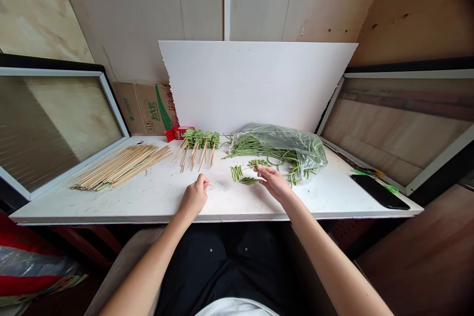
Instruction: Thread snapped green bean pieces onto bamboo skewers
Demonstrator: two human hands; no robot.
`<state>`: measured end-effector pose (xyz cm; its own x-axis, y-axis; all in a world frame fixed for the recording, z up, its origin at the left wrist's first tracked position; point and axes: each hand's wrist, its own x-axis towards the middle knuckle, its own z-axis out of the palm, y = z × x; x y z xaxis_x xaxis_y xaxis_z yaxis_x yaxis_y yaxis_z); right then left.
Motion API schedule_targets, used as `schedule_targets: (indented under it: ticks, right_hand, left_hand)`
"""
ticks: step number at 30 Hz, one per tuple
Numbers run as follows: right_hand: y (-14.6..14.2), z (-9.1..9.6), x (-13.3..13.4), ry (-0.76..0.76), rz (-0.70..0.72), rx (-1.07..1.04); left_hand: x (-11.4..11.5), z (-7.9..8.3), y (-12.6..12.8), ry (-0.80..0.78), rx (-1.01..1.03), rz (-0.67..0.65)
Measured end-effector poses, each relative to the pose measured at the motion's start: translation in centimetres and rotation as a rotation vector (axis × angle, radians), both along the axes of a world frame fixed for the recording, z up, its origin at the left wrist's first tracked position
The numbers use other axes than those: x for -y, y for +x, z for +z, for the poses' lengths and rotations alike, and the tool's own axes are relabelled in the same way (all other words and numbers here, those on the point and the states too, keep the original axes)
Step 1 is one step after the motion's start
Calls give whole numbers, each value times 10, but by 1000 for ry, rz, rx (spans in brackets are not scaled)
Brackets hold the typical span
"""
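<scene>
My left hand is closed in a pinch on the end of a thin bamboo skewer, which points right across the white table. My right hand is also closed, its fingertips pinching a short piece of green bean level with the skewer's far end. Whether the tip touches that piece I cannot tell. Just left of my right hand lie a row of cut bean pieces and a small cluster of bean pieces. More cut pieces lie behind its fingers.
Loose bamboo skewers are heaped at left. Finished bean skewers sit at the back beside a red box. A clear bag of long beans lies back right. A black phone and green-handled scissors are at right.
</scene>
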<state>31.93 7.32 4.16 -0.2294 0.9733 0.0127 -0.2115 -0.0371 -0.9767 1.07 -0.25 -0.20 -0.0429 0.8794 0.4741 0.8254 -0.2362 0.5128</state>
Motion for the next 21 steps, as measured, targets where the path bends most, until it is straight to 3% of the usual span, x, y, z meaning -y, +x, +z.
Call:
schedule_targets:
  ticks: [21]
  right_hand:
    - [-1, -2, -1, -25, 1, -27]
  left_hand:
    - [0, 1, -1, -6, -1, 0]
